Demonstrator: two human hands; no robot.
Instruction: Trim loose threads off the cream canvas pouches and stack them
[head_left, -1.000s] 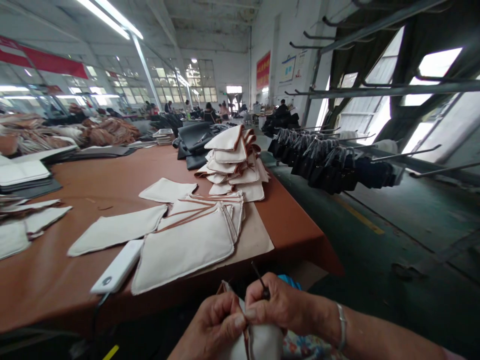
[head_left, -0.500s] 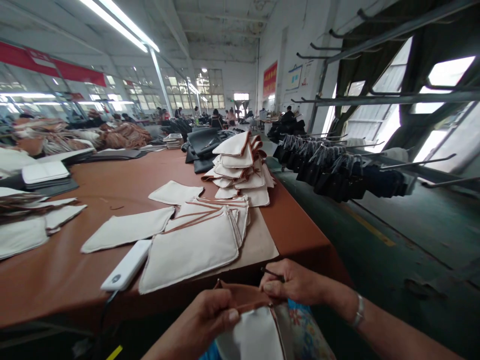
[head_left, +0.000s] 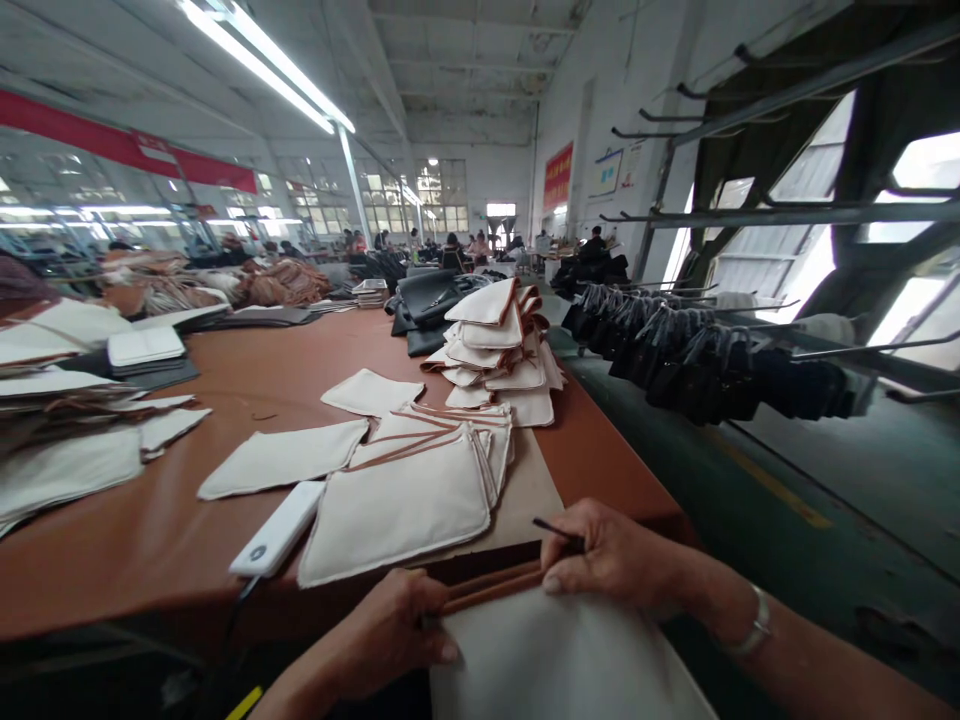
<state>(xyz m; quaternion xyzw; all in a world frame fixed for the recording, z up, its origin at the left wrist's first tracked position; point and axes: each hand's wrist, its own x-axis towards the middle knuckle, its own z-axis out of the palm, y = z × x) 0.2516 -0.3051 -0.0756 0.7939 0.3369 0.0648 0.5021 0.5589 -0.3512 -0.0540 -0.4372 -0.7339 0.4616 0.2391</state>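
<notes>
A cream fabric pouch (head_left: 555, 650) with brown trim along its top edge hangs between my hands, below the table's front edge. My left hand (head_left: 405, 620) is closed on its upper left corner. Pinched along the brown edge at the upper right, my right hand (head_left: 592, 550) grips the pouch, and a thin dark tool (head_left: 555, 527) pokes out of the same hand; its kind is hidden by the fingers. On the table just beyond lie overlapping cream pouches (head_left: 397, 510) with brown edging. The lower part of the held pouch runs out of view.
The brown-covered table (head_left: 285, 370) carries a white device (head_left: 277, 530) with a cable, a tall pile of cream pouches (head_left: 495, 340) and black leather pieces (head_left: 427, 300). At right stands a metal rack (head_left: 787, 215) with dark bags (head_left: 675, 350) hanging.
The pouch has been drawn up and straightened, its brown top edge now stretched between my hands and its broad cream face turned up. The view has shifted slightly left.
</notes>
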